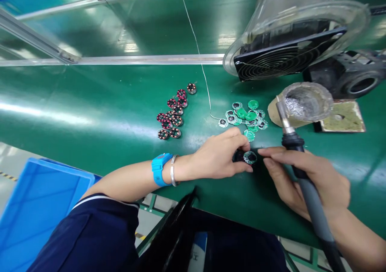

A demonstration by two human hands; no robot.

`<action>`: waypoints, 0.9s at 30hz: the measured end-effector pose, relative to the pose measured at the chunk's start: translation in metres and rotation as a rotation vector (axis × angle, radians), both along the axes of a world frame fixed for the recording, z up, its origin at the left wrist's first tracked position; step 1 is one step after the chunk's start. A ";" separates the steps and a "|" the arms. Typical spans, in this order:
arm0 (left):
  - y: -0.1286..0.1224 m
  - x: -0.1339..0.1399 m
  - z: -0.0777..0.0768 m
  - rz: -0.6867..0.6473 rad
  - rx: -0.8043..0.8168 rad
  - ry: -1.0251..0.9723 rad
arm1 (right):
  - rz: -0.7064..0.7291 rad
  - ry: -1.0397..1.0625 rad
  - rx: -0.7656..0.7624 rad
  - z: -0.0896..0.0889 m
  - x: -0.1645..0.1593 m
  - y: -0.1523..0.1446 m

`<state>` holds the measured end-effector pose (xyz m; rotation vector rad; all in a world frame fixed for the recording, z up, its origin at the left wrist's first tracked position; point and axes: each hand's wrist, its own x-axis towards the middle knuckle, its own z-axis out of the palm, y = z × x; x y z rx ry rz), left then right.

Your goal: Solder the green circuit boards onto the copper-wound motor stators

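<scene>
Round board [250,157] on dark part, pinched by left hand [221,157], half hidden, right hand [304,179] gripping soldering iron [294,151].

Green table [90,115], bearing clustered wound coils [171,113], small round green boards [245,117], a foil-lined dish [307,103], a fan [289,58].

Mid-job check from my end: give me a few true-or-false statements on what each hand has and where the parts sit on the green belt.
1. The right hand holds a grey-handled soldering iron. True.
2. The left hand pinches a small black round part topped by a green disc. True.
3. The pile of round green circuit boards lies left of the dark copper-wound coils. False: it lies to their right.
4. The left wrist is bare. False: it wears a blue wrist strap and a silver bangle.
5. The blue plastic crate sits on the belt. False: it is below the near edge.
</scene>
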<state>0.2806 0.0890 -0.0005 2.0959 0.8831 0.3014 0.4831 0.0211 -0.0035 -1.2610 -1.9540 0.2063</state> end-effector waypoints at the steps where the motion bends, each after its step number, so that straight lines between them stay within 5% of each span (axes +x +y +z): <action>1: 0.003 0.000 -0.002 -0.033 0.006 -0.021 | 0.011 0.001 -0.008 -0.003 -0.001 0.000; 7: 0.020 -0.002 -0.006 -0.228 0.031 -0.130 | 0.021 -0.065 0.065 -0.014 -0.005 -0.001; 15: 0.001 -0.018 0.011 -0.030 -0.029 -0.074 | 0.060 -0.066 0.016 -0.008 -0.006 0.001; 27: -0.002 -0.006 0.006 0.092 -0.186 -0.121 | 0.162 -0.127 0.089 -0.011 -0.001 0.005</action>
